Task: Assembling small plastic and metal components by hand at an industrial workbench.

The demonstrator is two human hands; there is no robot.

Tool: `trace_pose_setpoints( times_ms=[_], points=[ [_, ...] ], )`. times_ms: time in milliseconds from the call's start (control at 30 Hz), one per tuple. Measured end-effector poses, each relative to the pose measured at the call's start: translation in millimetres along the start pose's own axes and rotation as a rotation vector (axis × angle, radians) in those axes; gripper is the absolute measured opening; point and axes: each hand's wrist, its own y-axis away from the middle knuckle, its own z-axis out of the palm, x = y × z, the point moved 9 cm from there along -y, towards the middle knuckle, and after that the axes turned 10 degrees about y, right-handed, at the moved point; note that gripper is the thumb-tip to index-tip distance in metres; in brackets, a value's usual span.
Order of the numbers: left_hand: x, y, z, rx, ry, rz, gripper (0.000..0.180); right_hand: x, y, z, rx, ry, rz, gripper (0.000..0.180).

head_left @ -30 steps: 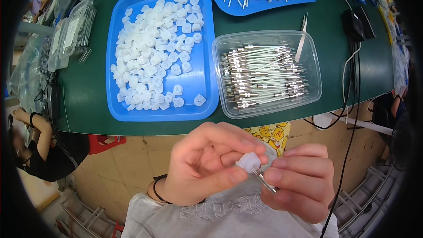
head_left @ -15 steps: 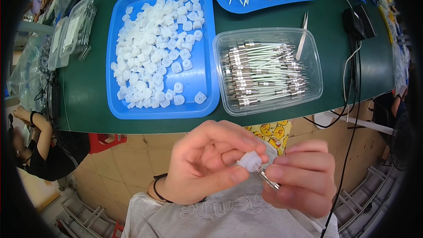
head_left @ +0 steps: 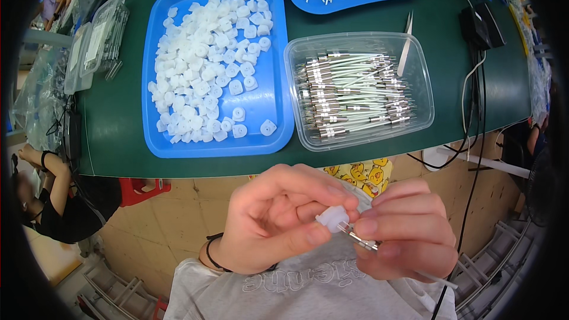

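Observation:
Between the thumb and fingers of my left hand (head_left: 278, 219) is a small translucent white plastic cap (head_left: 333, 218). My right hand (head_left: 409, 231) pinches a thin metal-ended cable piece (head_left: 363, 240), its pale tail sticking out below the hand. The metal tip's thin pins meet the cap's open face; how deep they sit I cannot tell. Both hands are held over my lap, in front of the table edge. Many like caps (head_left: 201, 65) lie heaped in a blue tray (head_left: 274, 136). A clear plastic box (head_left: 424, 121) holds many like cable pieces (head_left: 355, 95).
Tweezers (head_left: 406, 47) lie against the box's far right side. A second blue tray (head_left: 332, 6) holds cables with caps on them. A black adapter (head_left: 481, 26) and cords are at the right. Lidded clear boxes (head_left: 98, 41) stand at the left, where another person (head_left: 65, 195) sits.
My right hand has turned and shifted slightly, so the cable's pale tail now shows below it. My left hand with the cap has moved a little left.

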Motion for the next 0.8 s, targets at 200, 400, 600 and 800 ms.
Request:
trace_pose_setpoints(
  times_ms=[200, 400, 600, 800],
  points=[
    [1.1, -0.9, 1.5, -0.015, -0.002, 0.022, 0.030, -4.2, -4.8, -0.4, -0.116, 0.026, 0.022, 0.038],
    [1.3, -1.8, 0.0, -0.005, -0.024, 0.035, 0.030, -2.6, -7.1, 0.7, -0.157, 0.013, 0.041, 0.039],
    [-0.3, -2.3, -2.3, -0.001, 0.005, 0.044, 0.030, -0.5, -8.1, 1.6, -0.167, 0.034, 0.098, 0.040],
    [-0.3, -2.6, 3.0, -0.035, 0.028, 0.029, 0.031, -2.8, -8.8, -1.7, -0.124, 0.002, 0.055, 0.041]
  ],
)
